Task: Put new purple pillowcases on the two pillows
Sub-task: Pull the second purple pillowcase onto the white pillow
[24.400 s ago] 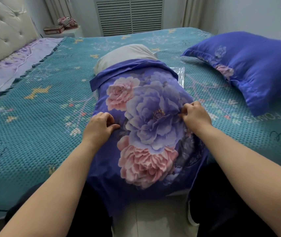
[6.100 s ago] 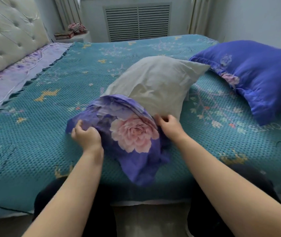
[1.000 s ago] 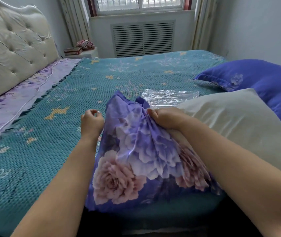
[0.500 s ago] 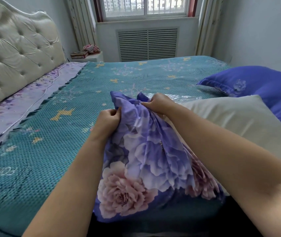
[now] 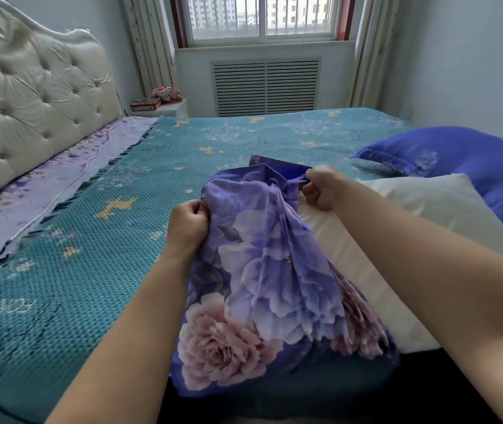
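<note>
I grip the pillowcase (image 5: 268, 258) rim with my left hand (image 5: 187, 228) and right hand (image 5: 320, 188), spreading its mouth over the bed (image 5: 91, 240) beside the bare pillow (image 5: 421, 215) so the pillow can enter

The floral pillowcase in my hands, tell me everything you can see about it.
The floral pillowcase is thin purple fabric printed with big lilac and pink peonies. It is off the pillow, bunched and creased, hanging down over the bed's near edge. The left hand grips its left edge, and the right hand pinches the top edge, where a darker plain purple part shows. Its right side lies against the bare white pillow.
</note>
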Available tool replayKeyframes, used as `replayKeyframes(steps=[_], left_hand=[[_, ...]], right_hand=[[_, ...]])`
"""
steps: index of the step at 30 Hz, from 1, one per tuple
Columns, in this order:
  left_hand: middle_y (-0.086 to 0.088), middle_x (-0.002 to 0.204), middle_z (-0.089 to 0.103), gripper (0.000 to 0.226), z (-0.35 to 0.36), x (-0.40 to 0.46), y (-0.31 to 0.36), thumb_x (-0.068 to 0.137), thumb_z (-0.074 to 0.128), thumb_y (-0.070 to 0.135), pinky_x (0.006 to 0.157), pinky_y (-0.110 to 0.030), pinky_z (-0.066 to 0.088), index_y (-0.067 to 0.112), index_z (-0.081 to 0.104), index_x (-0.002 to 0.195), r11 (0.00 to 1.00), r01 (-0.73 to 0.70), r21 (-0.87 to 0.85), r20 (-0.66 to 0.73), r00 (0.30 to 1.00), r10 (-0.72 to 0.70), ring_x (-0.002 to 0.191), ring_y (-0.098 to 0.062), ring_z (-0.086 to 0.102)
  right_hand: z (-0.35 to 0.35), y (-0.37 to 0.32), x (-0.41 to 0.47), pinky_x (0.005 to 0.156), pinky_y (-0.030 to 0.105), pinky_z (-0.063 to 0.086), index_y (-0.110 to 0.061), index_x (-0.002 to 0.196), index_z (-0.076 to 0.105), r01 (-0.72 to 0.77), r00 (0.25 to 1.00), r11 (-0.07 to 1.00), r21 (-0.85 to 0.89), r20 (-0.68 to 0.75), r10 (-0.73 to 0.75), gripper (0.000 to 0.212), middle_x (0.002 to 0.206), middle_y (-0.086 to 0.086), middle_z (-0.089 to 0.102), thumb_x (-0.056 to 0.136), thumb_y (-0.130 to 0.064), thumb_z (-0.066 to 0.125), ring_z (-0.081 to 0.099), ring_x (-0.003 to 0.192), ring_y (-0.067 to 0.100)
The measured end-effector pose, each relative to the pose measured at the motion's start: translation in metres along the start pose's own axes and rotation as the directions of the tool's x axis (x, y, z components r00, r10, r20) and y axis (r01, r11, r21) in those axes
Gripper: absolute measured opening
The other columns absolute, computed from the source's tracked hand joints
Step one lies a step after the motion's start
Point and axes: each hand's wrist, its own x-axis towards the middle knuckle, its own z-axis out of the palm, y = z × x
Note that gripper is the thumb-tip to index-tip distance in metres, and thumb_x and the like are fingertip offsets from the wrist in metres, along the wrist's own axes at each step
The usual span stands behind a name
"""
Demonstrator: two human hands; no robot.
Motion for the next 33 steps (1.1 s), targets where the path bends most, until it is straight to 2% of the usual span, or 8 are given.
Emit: replayKeyframes(steps=[6, 10, 15, 18, 23, 25, 28, 33], left_hand=[[-0.013, 0.078, 0.060, 0.031, -0.012, 0.005, -0.008, 0.096, 0.052, 0.023, 0.066, -0.034, 0.044, 0.015, 0.061, 0.067, 0.979, 0.087, -0.186, -0.048, 0.994, -0.097, 0.073, -0.019, 0.051], [-0.014, 0.080, 0.059, 0.033, -0.023, 0.004, -0.024, 0.097, 0.052, 0.026, 0.069, -0.036, 0.045, 0.012, 0.061, 0.069, 0.964, 0.143, -0.225, -0.043, 0.987, -0.157, 0.077, -0.022, 0.052], [-0.008, 0.076, 0.061, 0.031, -0.014, 0.005, -0.015, 0.097, 0.050, 0.026, 0.068, -0.034, 0.048, 0.012, 0.061, 0.072, 0.957, 0.141, -0.252, -0.015, 0.989, -0.150, 0.076, -0.022, 0.055], [-0.011, 0.079, 0.062, 0.031, -0.013, 0.007, -0.012, 0.097, 0.050, 0.026, 0.073, -0.041, 0.048, 0.013, 0.061, 0.071, 0.968, 0.120, -0.219, -0.013, 0.992, -0.125, 0.079, -0.022, 0.054], [-0.016, 0.085, 0.064, 0.029, -0.009, 0.010, -0.017, 0.095, 0.053, 0.028, 0.075, -0.046, 0.052, 0.012, 0.062, 0.072, 0.978, 0.115, -0.174, -0.017, 0.993, -0.120, 0.080, -0.022, 0.056], [-0.014, 0.082, 0.062, 0.031, -0.011, 0.015, -0.025, 0.089, 0.054, 0.035, 0.070, -0.042, 0.050, 0.010, 0.062, 0.071, 0.980, 0.129, -0.154, -0.068, 0.988, -0.141, 0.078, -0.020, 0.053], [-0.010, 0.084, 0.060, 0.032, -0.015, 0.020, -0.038, 0.090, 0.055, 0.031, 0.069, -0.036, 0.045, 0.001, 0.067, 0.088, 0.961, 0.179, -0.213, -0.177, 0.960, -0.218, 0.080, -0.017, 0.052], [-0.011, 0.084, 0.058, 0.030, 0.010, 0.027, -0.046, 0.096, 0.053, 0.022, 0.069, -0.033, 0.040, -0.003, 0.066, 0.086, 0.931, 0.250, -0.265, -0.198, 0.931, -0.306, 0.081, -0.019, 0.049]], right_hand=[[-0.060, -0.010, 0.028, 0.031, 0.011, 0.031, -0.013, 0.076, 0.044, 0.032, 0.979, 0.965, 0.260, -0.202, 0.022, 0.029, 0.054, 0.003, 0.042, 0.094, -0.003, 0.024, 0.040, 0.026, 0.008], [-0.133, 0.007, 0.083, 0.078, 0.032, 0.053, -0.006, 0.133, 0.047, 0.134, 0.929, 0.912, 0.388, -0.370, 0.021, 0.040, 0.129, 0.013, 0.056, 0.096, -0.015, 0.034, 0.058, 0.116, 0.026], [-0.125, 0.009, 0.067, 0.081, 0.032, 0.053, -0.003, 0.117, 0.056, 0.130, 0.948, 0.918, 0.376, -0.319, -0.003, 0.031, 0.111, 0.011, 0.060, 0.097, -0.009, 0.033, 0.064, 0.097, 0.023], [-0.090, -0.001, 0.027, 0.056, 0.025, 0.048, -0.012, 0.077, 0.051, 0.019, 0.982, 0.993, 0.114, -0.187, 0.003, 0.025, 0.082, 0.007, 0.053, 0.097, -0.014, 0.037, 0.055, 0.058, 0.016], [-0.062, 0.010, 0.019, 0.076, 0.035, 0.052, -0.012, 0.090, 0.064, -0.089, 0.970, 0.959, -0.270, 0.193, 0.145, 0.028, 0.075, 0.007, 0.069, 0.091, -0.039, 0.057, 0.061, 0.072, 0.021], [-0.057, 0.006, 0.020, 0.064, 0.030, 0.046, -0.012, 0.079, 0.063, 0.100, 0.979, 0.827, -0.553, 0.205, 0.019, 0.022, 0.066, 0.005, 0.064, 0.086, -0.032, 0.068, 0.056, 0.062, 0.020], [-0.093, -0.013, 0.022, 0.077, 0.031, 0.046, -0.002, 0.098, 0.065, 0.198, 0.932, 0.487, -0.851, 0.010, -0.361, 0.023, 0.098, 0.017, 0.065, 0.091, -0.021, 0.055, 0.061, 0.091, 0.030], [-0.174, 0.017, 0.029, 0.094, 0.044, 0.041, 0.001, 0.121, 0.054, -0.118, 0.783, 0.519, -0.847, -0.401, -0.476, 0.035, 0.128, 0.027, 0.053, 0.097, -0.019, 0.038, 0.052, 0.117, 0.041]])
